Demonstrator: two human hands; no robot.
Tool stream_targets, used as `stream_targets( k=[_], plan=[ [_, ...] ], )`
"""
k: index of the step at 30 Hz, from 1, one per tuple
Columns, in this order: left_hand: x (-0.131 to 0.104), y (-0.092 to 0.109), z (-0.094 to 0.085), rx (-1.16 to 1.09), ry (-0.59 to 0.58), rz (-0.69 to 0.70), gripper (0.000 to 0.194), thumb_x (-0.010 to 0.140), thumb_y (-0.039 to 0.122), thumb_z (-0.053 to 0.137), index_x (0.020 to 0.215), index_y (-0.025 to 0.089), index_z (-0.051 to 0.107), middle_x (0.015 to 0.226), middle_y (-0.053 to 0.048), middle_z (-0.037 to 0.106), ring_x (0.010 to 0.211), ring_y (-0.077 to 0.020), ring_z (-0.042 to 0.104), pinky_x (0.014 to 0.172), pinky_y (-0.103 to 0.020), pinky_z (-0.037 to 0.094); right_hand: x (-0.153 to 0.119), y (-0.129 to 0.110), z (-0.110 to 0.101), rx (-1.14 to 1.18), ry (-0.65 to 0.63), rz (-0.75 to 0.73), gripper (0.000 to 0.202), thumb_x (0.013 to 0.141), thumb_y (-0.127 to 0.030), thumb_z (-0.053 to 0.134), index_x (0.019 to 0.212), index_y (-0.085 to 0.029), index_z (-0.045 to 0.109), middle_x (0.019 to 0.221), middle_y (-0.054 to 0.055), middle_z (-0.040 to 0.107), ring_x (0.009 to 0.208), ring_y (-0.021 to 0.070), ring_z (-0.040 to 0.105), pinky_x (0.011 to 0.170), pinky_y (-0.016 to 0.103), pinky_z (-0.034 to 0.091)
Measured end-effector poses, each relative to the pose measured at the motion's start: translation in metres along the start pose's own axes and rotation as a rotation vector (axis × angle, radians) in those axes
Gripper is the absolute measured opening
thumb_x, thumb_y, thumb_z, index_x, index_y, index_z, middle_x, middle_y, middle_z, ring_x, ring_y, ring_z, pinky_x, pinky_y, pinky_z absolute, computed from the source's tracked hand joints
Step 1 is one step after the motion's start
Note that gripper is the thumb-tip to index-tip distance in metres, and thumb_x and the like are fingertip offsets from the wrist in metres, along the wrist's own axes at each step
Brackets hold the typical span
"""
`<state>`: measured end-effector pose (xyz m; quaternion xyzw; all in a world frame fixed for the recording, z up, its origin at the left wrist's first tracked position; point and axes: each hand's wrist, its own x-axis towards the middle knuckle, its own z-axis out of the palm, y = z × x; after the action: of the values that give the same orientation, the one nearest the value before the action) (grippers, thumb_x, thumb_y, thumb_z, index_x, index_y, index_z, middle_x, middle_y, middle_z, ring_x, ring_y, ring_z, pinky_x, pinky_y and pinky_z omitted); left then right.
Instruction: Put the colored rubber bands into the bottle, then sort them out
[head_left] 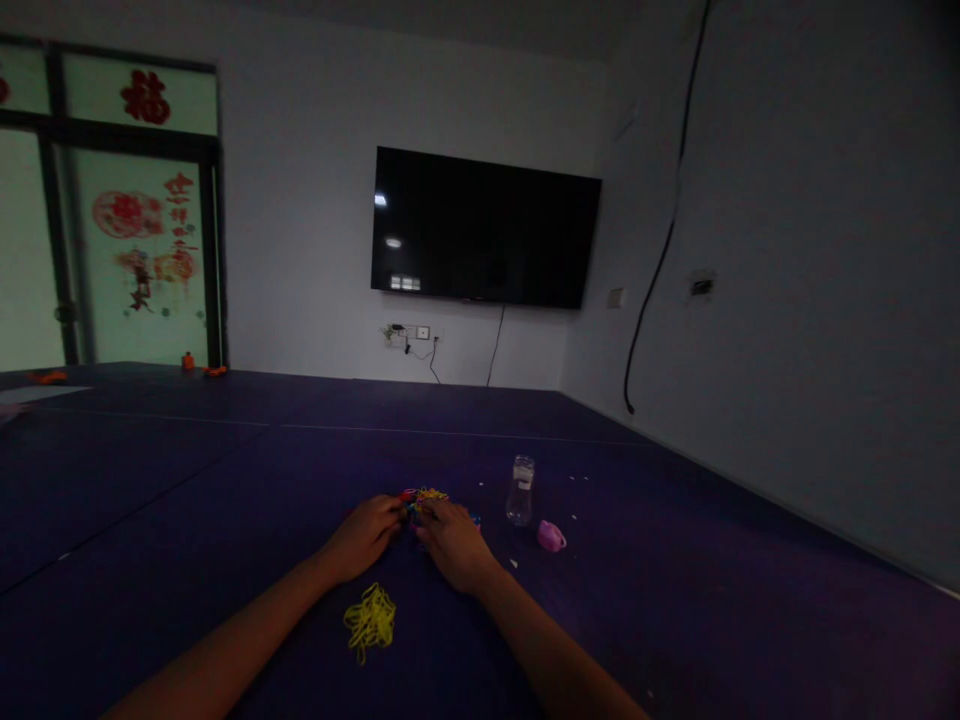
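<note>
A small pile of mixed-colour rubber bands (431, 494), with yellow, red and blue showing, lies on the dark purple table between my hands. My left hand (366, 537) reaches the pile from the left, fingers loosely bent and apart, fingertips at its edge. From the other side my right hand (454, 542) lies over the pile with its fingers apart, covering much of it. I see nothing clearly gripped in either hand. Nearer to me, between my forearms, is a separate heap of yellow rubber bands (370, 620).
Right of my right hand stands a clear bottle (520, 492) without a lid, beside a pink cap (551, 537) with a loop. Small white scraps (514, 563) dot the purple table (225, 500). Orange objects (188, 361) sit at the far left edge. A television (484, 230) hangs on the wall.
</note>
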<state>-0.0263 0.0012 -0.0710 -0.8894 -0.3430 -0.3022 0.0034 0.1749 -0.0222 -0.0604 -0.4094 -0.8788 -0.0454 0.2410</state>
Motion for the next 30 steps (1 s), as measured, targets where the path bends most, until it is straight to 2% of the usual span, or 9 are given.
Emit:
stream_targets(
  k=[7, 13, 19, 27, 30],
  plan=[
    [0.001, -0.004, 0.000, -0.119, 0.078, -0.038, 0.033, 0.088, 0.019, 0.040, 0.114, 0.022, 0.058, 0.118, -0.007, 0.058, 0.111, -0.0187, 0.051, 0.096, -0.036, 0.041, 0.001, 0.005, 0.007, -0.032, 0.018, -0.020, 0.035, 0.092, -0.025, 0.036, 0.124, -0.017, 0.048, 0.128, 0.011, 0.050, 0.116, 0.0249, 0.045, 0.098, 0.040, 0.036],
    [0.004, -0.016, -0.003, -0.372, 0.114, -0.200, 0.031, 0.087, 0.030, 0.040, 0.100, 0.019, 0.067, 0.106, -0.007, 0.064, 0.101, -0.0184, 0.057, 0.094, -0.036, 0.043, 0.001, 0.006, 0.009, -0.056, 0.041, -0.026, 0.031, 0.092, -0.025, 0.037, 0.118, -0.017, 0.053, 0.126, 0.011, 0.051, 0.112, 0.0245, 0.049, 0.095, 0.040, 0.039],
    [0.004, -0.020, -0.006, -0.465, 0.148, -0.314, 0.031, 0.085, 0.036, 0.045, 0.093, 0.019, 0.070, 0.104, -0.008, 0.067, 0.100, -0.0199, 0.059, 0.093, -0.036, 0.044, 0.001, 0.004, 0.007, -0.066, 0.046, -0.021, 0.030, 0.091, -0.024, 0.038, 0.116, -0.018, 0.054, 0.121, 0.011, 0.053, 0.108, 0.0243, 0.052, 0.094, 0.038, 0.040],
    [0.002, -0.024, -0.006, -0.506, 0.200, -0.462, 0.024, 0.068, 0.029, 0.061, 0.087, 0.019, 0.072, 0.103, -0.007, 0.069, 0.095, -0.0216, 0.062, 0.087, -0.035, 0.047, 0.001, 0.004, 0.008, -0.068, 0.064, -0.015, 0.028, 0.090, -0.023, 0.040, 0.113, -0.016, 0.055, 0.121, 0.011, 0.054, 0.106, 0.0240, 0.053, 0.092, 0.037, 0.041],
    [0.001, -0.021, -0.008, -0.588, 0.184, -0.504, 0.025, 0.066, 0.031, 0.063, 0.085, 0.017, 0.072, 0.093, -0.007, 0.071, 0.086, -0.0218, 0.064, 0.078, -0.033, 0.049, 0.001, 0.005, 0.008, -0.070, 0.082, -0.024, 0.026, 0.090, -0.022, 0.041, 0.108, -0.016, 0.058, 0.118, 0.010, 0.056, 0.104, 0.0226, 0.054, 0.091, 0.035, 0.041]
  ],
)
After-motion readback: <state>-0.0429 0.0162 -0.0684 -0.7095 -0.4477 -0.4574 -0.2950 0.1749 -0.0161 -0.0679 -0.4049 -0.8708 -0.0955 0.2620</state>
